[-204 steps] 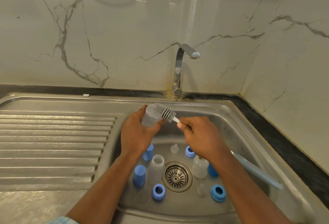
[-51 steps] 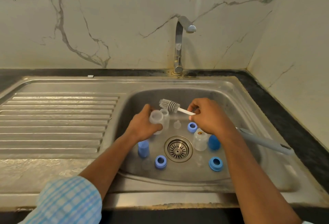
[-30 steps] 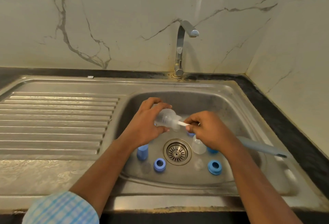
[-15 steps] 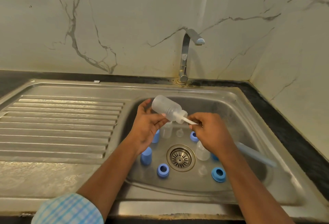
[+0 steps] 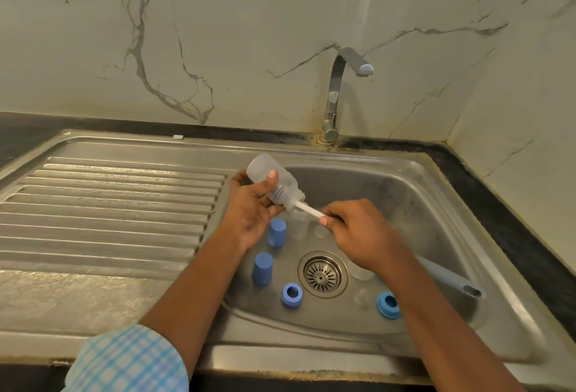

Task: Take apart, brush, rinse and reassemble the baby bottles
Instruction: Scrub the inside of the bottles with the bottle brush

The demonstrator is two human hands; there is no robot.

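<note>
The left hand [image 5: 249, 209] curls round a clear bottle [image 5: 265, 175], tilted over the basin's left rear edge beside the ribbed drainboard [image 5: 109, 204] and well below the tap [image 5: 338, 95]. The right hand [image 5: 358, 232] pinches the brush [image 5: 308, 209] by its white stem; its head is only a ribbed blur inside the plastic, and the grey-blue handle runs out behind the forearm toward the sink [image 5: 436, 204] wall. Blue caps [image 5: 277, 232] and blue rings [image 5: 292, 295] crowd the drain [image 5: 322, 273]. Clear pieces under the right wrist are hard to make out.
</note>
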